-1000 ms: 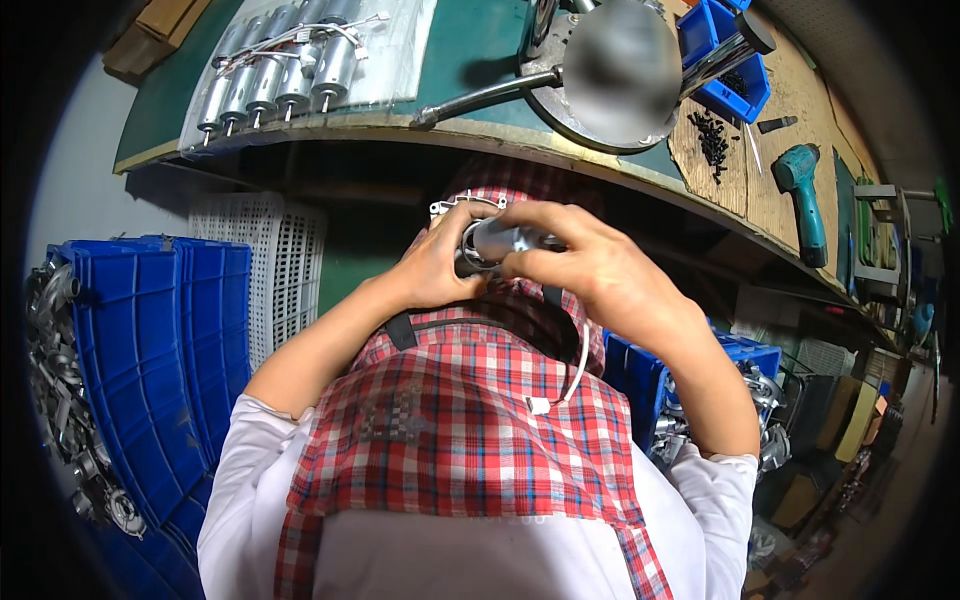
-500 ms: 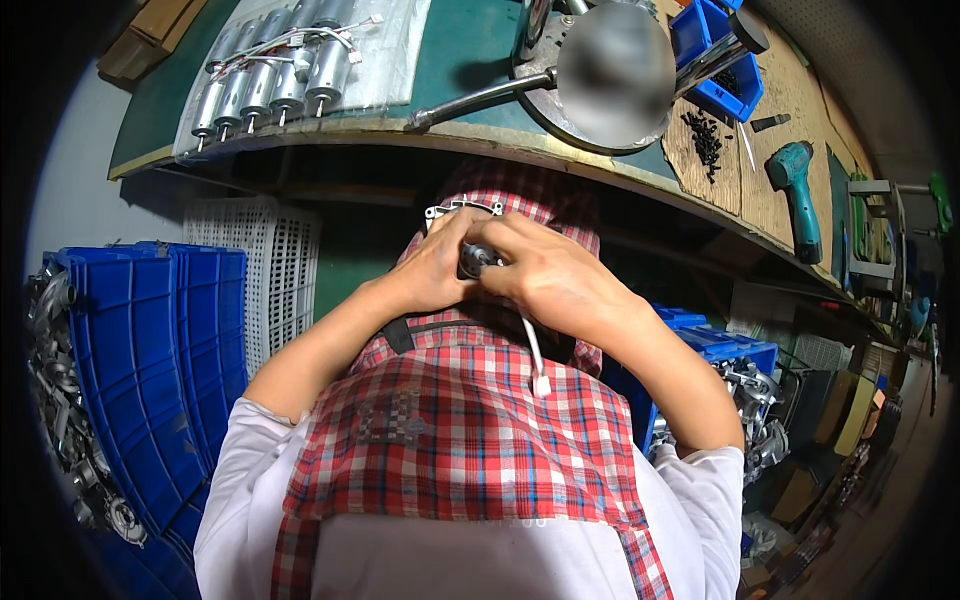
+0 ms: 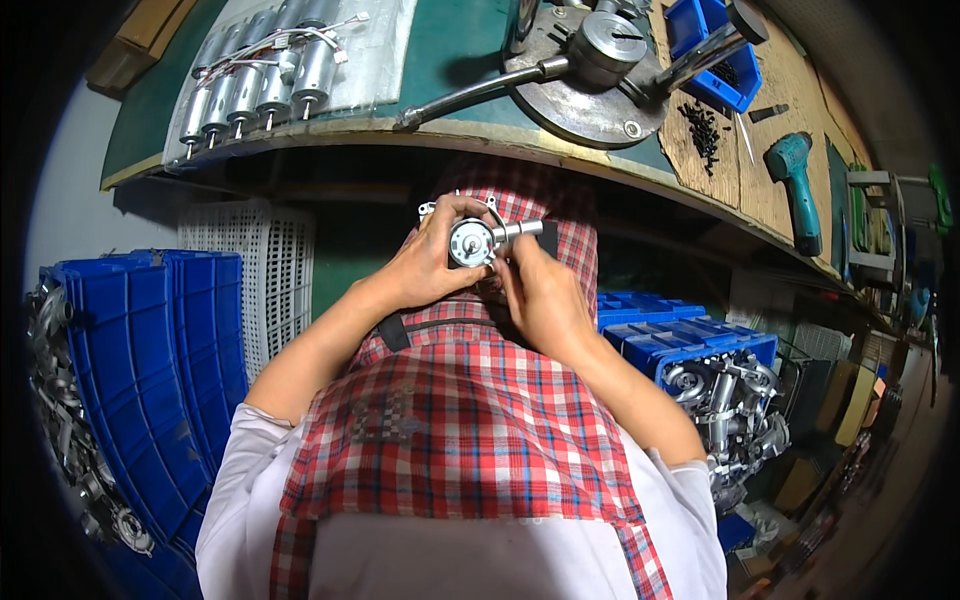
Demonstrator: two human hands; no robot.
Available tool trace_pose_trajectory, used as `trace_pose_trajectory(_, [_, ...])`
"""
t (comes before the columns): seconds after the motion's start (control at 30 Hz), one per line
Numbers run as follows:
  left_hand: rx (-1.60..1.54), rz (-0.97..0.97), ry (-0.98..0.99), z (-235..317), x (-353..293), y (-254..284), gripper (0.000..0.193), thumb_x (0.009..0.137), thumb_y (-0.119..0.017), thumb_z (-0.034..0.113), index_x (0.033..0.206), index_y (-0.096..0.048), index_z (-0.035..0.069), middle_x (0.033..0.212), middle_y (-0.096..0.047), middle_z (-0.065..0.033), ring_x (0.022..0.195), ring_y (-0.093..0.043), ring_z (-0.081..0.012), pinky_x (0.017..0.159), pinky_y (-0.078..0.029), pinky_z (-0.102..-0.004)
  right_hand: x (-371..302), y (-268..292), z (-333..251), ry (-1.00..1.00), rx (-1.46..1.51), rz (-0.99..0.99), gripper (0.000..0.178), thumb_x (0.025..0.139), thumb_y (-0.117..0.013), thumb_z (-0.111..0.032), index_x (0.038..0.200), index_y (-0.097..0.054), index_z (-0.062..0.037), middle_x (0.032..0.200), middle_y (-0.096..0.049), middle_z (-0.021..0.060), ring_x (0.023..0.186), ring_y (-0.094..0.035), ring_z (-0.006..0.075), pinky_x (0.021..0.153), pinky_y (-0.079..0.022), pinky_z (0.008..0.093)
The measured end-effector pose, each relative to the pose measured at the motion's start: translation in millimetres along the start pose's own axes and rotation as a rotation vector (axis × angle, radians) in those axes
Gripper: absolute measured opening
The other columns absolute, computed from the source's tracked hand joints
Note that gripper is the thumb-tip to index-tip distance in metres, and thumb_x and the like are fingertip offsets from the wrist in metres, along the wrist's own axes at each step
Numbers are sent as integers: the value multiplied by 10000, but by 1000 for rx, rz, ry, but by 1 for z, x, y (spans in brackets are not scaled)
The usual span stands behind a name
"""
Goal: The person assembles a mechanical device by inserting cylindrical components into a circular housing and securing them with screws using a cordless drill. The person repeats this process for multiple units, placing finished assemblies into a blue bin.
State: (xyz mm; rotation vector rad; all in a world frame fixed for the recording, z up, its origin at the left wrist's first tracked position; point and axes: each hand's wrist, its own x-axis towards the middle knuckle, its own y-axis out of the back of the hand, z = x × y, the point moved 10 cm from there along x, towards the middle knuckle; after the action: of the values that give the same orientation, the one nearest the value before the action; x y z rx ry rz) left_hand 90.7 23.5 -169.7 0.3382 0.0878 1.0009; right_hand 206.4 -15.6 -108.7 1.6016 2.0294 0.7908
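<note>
My left hand (image 3: 432, 262) is wrapped round a silver metal housing (image 3: 495, 207) in front of my apron. The round end of a motor (image 3: 471, 244), with a small shaft at its centre, sits in the housing and faces up. A short metal tube (image 3: 519, 229) sticks out of the housing to the right. Just under this tube, my right hand (image 3: 545, 295) is closed, its fingertips against the lower right side of the housing. What those fingers pinch, if anything, is hidden.
On the bench ahead lie several silver motors (image 3: 250, 95) with white cables, a round metal fixture (image 3: 590, 110) with lever arms, loose black screws (image 3: 703, 135), a blue bin (image 3: 715, 50) and a teal power screwdriver (image 3: 795, 190). Blue crates (image 3: 125, 370) with metal castings (image 3: 720, 405) flank me.
My right hand has moved down and right, uncovering the motor's end and the tube. The white cable that hung below my hands is out of sight.
</note>
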Motion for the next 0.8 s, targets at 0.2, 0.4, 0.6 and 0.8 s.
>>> trace_pose_trajectory(0.2, [-46,-92,58,-2,-2,-5,798,768,-847,238,1339,-314,78,1269,-486,-129,1236,-491,-257,1072,-398,-410,-6,4,6,12,-67,42,139,904,-678,-98,935,-560,-30,771,-677,160,655,-680,348,540,-512,398])
trace_pose_trajectory(0.4, [17,-118,-22,2,0,-8,800,779,-844,279,1338,-307,80,1275,-478,-122,1234,-487,-257,1074,-397,-406,-8,4,6,59,-166,49,159,889,-686,-94,975,-566,-33,792,-666,167,680,-669,357,572,-518,421])
trace_pose_trajectory(0.6, [-122,-141,32,-11,0,-7,981,726,-822,553,1378,-259,85,1293,-449,-111,1236,-478,-258,1082,-393,-408,-9,-3,-1,122,-66,99,553,842,-759,-222,1284,-484,-38,1046,-537,172,839,-655,355,601,-540,432])
trace_pose_trajectory(0.8, [-208,-85,38,1,4,-8,1127,731,-430,898,1453,-212,61,1338,-421,-148,1296,-427,-272,1115,-341,-413,5,-21,-8,263,-285,243,460,754,-837,-290,1003,-559,-22,955,-579,136,755,-668,314,549,-539,395])
